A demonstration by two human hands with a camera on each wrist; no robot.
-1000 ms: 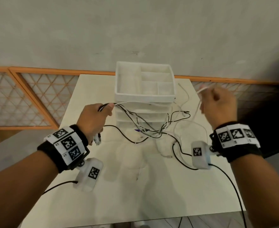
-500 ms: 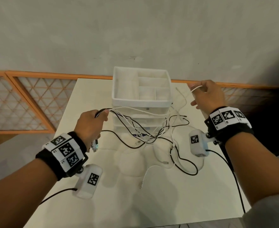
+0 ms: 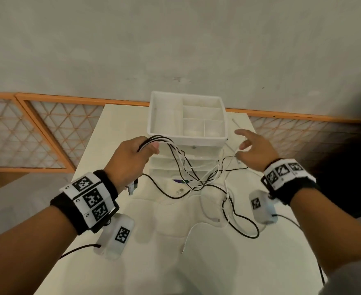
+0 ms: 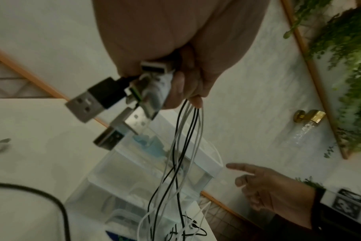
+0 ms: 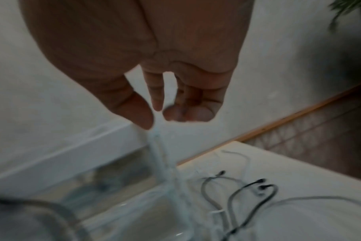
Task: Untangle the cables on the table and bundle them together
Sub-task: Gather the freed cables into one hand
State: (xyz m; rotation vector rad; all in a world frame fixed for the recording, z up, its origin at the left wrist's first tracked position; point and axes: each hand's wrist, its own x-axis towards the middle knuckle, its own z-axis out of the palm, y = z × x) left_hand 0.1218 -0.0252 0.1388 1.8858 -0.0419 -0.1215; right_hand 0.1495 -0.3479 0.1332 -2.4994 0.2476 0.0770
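My left hand (image 3: 135, 155) is raised before the white organizer and grips several black and white cables (image 3: 182, 165) close to their ends. Their USB plugs (image 4: 105, 99) stick out under the fist (image 4: 175, 53), also seen as plugs (image 3: 133, 186) in the head view. The strands (image 4: 185, 146) hang down to a tangle (image 3: 207, 182) on the table. My right hand (image 3: 246, 143) hovers to the right of the organizer with spread fingers and holds nothing. The right wrist view shows relaxed fingers (image 5: 157, 97) above black and white cable ends (image 5: 239, 194).
A white compartment tray (image 3: 186, 139) tops clear drawers at the table's back middle. A black cable loop (image 3: 246, 227) and a loose white cable (image 3: 189, 235) lie on the white table (image 3: 175, 269) at front right. Orange lattice railing (image 3: 47, 135) runs behind.
My right hand let go of the white cable it held up and opened, dropping lower beside the organizer. The left hand lifted its cable bunch slightly higher.
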